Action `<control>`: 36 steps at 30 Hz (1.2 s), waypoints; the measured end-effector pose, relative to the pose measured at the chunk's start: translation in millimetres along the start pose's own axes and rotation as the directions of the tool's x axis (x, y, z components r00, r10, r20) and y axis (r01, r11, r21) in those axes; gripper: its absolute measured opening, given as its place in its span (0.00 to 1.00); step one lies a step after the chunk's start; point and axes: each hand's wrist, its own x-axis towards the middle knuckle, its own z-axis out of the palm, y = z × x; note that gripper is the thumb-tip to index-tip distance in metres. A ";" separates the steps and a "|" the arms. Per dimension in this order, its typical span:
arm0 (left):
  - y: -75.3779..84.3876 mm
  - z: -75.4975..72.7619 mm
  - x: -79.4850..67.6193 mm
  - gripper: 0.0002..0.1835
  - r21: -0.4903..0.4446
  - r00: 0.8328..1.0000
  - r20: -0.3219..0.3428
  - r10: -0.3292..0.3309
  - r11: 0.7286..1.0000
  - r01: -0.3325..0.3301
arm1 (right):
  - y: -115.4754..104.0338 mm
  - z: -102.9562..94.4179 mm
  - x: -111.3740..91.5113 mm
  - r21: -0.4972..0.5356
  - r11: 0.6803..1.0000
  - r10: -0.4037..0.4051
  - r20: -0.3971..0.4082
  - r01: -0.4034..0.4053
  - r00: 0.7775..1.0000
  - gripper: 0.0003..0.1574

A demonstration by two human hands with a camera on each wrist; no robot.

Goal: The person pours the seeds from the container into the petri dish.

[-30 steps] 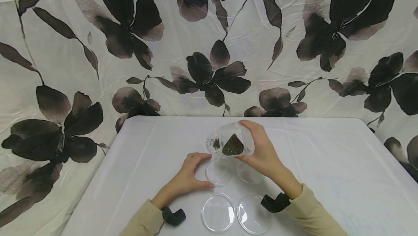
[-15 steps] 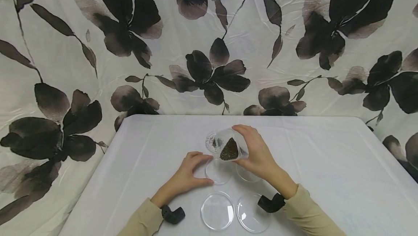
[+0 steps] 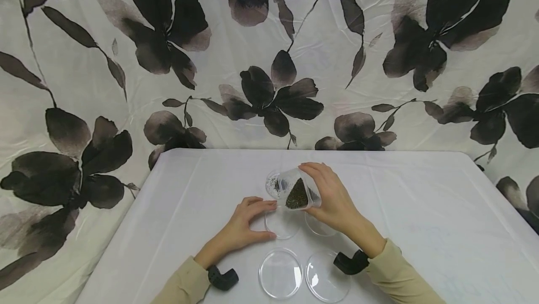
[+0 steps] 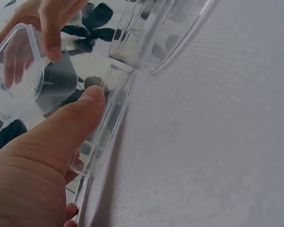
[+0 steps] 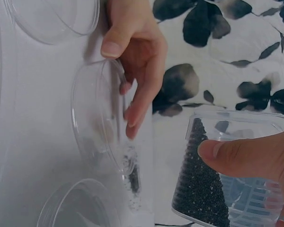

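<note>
White table (image 3: 421, 210) — tilted clear tub (image 3: 289, 181) in right grip (image 3: 333, 197).

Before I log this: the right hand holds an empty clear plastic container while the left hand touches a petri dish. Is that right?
Not empty: the clear plastic container in the right hand contains dark granules, as the right wrist view shows. The left hand does touch a petri dish.
</note>
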 end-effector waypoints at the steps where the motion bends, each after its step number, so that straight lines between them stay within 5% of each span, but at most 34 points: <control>1: 0.3 -0.3 -0.5 0.35 -0.006 1.000 -0.001 -0.006 1.000 0.006 | 0.0 0.1 -0.1 -0.002 1.000 -0.001 0.002 0.001 1.000 0.61; 27: -3.4 -1.3 -3.6 0.40 -0.068 0.997 -0.026 -0.067 0.996 0.065 | 2.9 -1.4 -0.6 -0.055 0.997 -0.060 0.051 0.063 0.997 0.62; 36: -1.8 -0.5 -1.7 0.48 0.012 0.998 -0.008 -0.066 0.998 0.066 | -0.3 5.1 -1.3 -0.085 0.992 -0.085 0.064 0.091 0.994 0.61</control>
